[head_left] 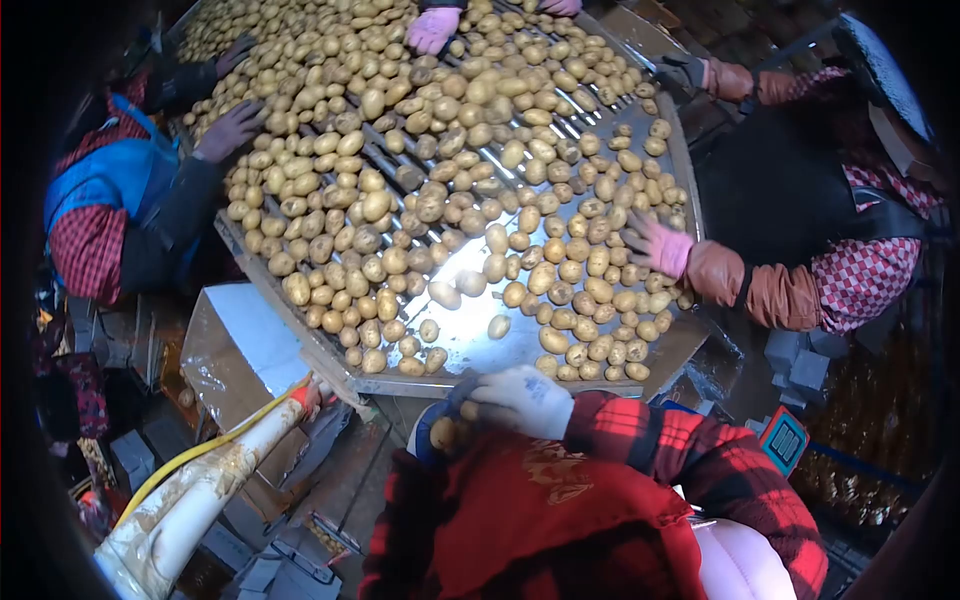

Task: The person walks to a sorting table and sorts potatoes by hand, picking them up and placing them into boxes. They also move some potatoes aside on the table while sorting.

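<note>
My right hand [520, 400], in a white glove with dark, blurred fingertips, is bent over a few potatoes [442, 432] at the near edge of the sorting table [410, 384]. My left hand [420, 438] is mostly hidden by these potatoes and my dark sleeve; only a pale blue-white edge shows. The potatoes sit between the two hands, close to my red apron [560, 490]. Beyond my hands, loose potatoes [498, 326] lie on the bare metal near the table's front. A thick heap of potatoes [330, 150] covers the rollers further back.
A co-worker's dark-gloved hand [230, 130] reaches in from the left. On the right, another person's pink-gloved hand [660, 245] touches potatoes. A third pink glove [433, 30] is at the far side. A cardboard box [240, 350] and white pipe [210, 480] stand at left.
</note>
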Action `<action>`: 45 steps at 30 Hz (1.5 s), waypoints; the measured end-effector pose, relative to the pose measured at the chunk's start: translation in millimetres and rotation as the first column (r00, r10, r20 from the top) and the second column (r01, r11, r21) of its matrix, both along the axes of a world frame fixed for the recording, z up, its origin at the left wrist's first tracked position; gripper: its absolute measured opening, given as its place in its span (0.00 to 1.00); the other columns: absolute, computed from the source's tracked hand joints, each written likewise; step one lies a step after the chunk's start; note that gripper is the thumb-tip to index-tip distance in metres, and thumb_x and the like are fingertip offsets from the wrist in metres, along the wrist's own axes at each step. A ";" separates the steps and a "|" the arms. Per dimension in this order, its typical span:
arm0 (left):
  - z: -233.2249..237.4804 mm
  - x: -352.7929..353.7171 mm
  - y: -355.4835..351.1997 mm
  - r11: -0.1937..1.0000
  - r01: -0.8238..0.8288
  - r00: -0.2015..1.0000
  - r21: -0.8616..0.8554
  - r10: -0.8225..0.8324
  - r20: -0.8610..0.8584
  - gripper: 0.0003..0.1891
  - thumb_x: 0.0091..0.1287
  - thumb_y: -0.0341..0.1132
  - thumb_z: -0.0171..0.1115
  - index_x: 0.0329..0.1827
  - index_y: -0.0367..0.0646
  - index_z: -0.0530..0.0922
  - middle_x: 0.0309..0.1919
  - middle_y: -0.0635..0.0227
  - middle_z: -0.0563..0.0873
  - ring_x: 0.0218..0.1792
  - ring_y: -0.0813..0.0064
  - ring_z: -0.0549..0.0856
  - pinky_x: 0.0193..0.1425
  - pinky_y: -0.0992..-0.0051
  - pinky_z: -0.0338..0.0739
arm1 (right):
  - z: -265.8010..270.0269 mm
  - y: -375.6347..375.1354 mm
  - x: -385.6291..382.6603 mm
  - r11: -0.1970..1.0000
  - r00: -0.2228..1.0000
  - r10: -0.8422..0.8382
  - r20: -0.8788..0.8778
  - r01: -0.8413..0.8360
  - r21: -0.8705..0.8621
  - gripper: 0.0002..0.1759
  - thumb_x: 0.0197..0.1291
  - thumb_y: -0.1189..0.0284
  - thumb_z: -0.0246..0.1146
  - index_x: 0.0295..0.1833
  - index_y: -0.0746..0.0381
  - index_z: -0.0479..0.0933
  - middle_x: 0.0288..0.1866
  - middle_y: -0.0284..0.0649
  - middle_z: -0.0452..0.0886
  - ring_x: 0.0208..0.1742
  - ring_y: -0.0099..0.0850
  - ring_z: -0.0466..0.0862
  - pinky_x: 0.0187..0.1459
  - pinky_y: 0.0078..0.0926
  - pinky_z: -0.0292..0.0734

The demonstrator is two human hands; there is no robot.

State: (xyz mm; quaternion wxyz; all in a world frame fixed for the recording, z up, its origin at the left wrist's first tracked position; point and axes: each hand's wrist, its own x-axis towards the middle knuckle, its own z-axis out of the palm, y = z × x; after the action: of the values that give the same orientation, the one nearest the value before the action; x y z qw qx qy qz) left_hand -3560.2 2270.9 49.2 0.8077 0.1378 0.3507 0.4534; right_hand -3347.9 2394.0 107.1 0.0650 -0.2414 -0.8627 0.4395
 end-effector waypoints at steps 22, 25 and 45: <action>17.0 28.4 47.5 0.915 0.024 0.763 -0.403 0.244 0.599 0.34 0.75 0.52 0.57 0.81 0.49 0.64 0.70 0.54 0.73 0.48 0.62 0.82 0.29 0.73 0.79 | -65.1 73.2 30.1 0.838 0.572 -0.449 0.687 0.003 0.545 0.18 0.65 0.61 0.61 0.54 0.61 0.83 0.53 0.43 0.84 0.58 0.44 0.79 0.73 0.60 0.60; 16.6 31.2 49.1 0.934 0.003 0.734 -0.357 0.240 0.636 0.35 0.75 0.54 0.56 0.82 0.49 0.63 0.69 0.57 0.75 0.49 0.64 0.83 0.36 0.69 0.80 | -62.0 83.6 37.6 0.828 0.629 -0.409 0.661 -0.049 0.559 0.17 0.66 0.63 0.59 0.53 0.59 0.84 0.53 0.42 0.85 0.59 0.44 0.79 0.75 0.61 0.58; -12.2 11.5 84.1 0.930 -0.358 0.924 0.080 0.342 0.169 0.31 0.81 0.58 0.43 0.77 0.48 0.69 0.71 0.63 0.78 0.67 0.60 0.79 0.73 0.53 0.73 | 47.1 65.7 -9.6 0.932 0.989 -0.145 -0.043 0.151 0.331 0.18 0.55 0.68 0.68 0.53 0.54 0.81 0.54 0.36 0.83 0.54 0.39 0.80 0.60 0.48 0.71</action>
State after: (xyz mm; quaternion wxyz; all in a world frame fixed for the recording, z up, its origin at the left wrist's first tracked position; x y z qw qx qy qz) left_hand -3548.7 2354.9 37.0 0.7293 0.0818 0.2818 0.6181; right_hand -3357.4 2459.7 154.2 0.1454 -0.2871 -0.9034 0.2833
